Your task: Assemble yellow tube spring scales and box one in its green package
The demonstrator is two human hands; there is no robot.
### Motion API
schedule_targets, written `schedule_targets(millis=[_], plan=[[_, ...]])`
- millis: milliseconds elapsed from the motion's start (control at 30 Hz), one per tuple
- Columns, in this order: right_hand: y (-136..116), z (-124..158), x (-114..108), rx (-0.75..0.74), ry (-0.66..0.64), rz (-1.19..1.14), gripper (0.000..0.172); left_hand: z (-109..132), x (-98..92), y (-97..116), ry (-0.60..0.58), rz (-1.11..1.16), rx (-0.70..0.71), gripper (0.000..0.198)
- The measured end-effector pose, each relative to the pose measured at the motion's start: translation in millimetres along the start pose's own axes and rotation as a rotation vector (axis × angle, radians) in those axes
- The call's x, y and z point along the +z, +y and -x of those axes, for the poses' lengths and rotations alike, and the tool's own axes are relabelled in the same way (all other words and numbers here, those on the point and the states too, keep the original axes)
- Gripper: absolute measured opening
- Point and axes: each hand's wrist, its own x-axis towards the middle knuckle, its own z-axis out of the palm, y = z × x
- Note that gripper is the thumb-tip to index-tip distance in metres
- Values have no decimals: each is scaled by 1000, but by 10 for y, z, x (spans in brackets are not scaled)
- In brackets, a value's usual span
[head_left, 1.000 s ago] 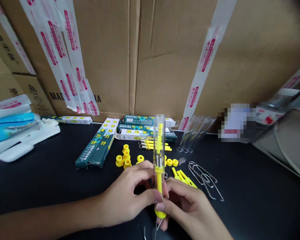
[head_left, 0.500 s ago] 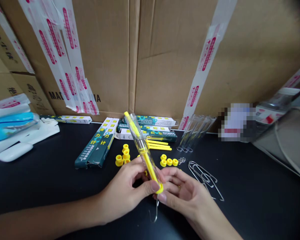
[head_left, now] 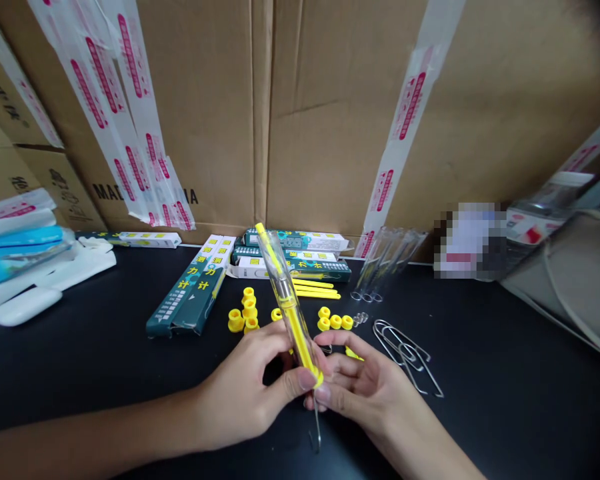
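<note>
Holding a clear-tube spring scale [head_left: 286,300], tilted
Left hand [head_left: 243,397] grips its yellow end [head_left: 312,370], right hand [head_left: 360,393] loosely open against it, wire hook [head_left: 316,433] below.

the spring scale [head_left: 291,313] stands tilted between the left hand [head_left: 243,393] and the right hand [head_left: 365,393], its wire hook [head_left: 317,430] hanging at six o'clock from them. on the tabletop [head_left: 505,427], counting from the hands, plastic rings [head_left: 243,313] sit at eleven, just before the flat boxes [head_left: 190,287]. more boxes [head_left: 293,257] lie stacked at twelve, with loose rods [head_left: 315,288] just in front. a second group of rings [head_left: 335,323] sits at half past twelve, glass tubes [head_left: 383,267] at one, and paper clips [head_left: 407,353] at two. packets [head_left: 20,250] lie at ten. cartons [head_left: 200,113] stand behind everything.
</note>
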Motion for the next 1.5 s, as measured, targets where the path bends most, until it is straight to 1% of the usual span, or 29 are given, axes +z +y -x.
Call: schedule_targets(millis=[100, 233, 433, 667, 767, 833, 900, 967, 1067, 1200, 1267, 1367, 1433, 1500], plan=[[-10, 7, -20, 2, 0, -3, 58, 10, 5, -1, 6, -8, 9, 21], [-42, 48, -25, 12, 1, 1, 54, 24, 10, 1, 15, -21, 23, 23], [-81, 86, 7, 72, 6, -74, 53, 44, 0, 2, 60, -160, 46, 25], [-76, 75, 11, 76, -42, -71, 41, 80, 15, 25, 5, -225, 16, 26], [-42, 62, -12, 49, -57, -46, 43, 94, 32, 9, -9, -270, 21, 22], [6, 42, -29, 12, -81, -27, 46, 118, 51, -2, -20, -310, 49, 22], [68, 23, -46, -31, -123, 7, 50, 157, 74, -5, -28, -344, 66, 26], [127, 20, -63, -72, -141, 72, 49, 200, 94, -3, -34, -339, 52, 27], [167, 51, -84, -108, -96, 241, 40, 239, 102, -9, -28, -321, 10, 25], [114, 113, -74, -180, -21, 541, 26, 229, 77, -46, -38, -351, -23, 20], [63, 143, -43, -284, 13, 720, 23, 220, 68, -60, -56, -352, -54, 17], [-14, 185, 11, -484, 26, 929, 32, 225, 65, -68, -80, -380, -83, 18], [-54, 203, 31, -585, 22, 956, 29, 231, 67, -69, -89, -400, -72, 21], [-80, 204, 32, -653, 6, 947, 19, 227, 69, -67, -91, -395, -57, 24]])
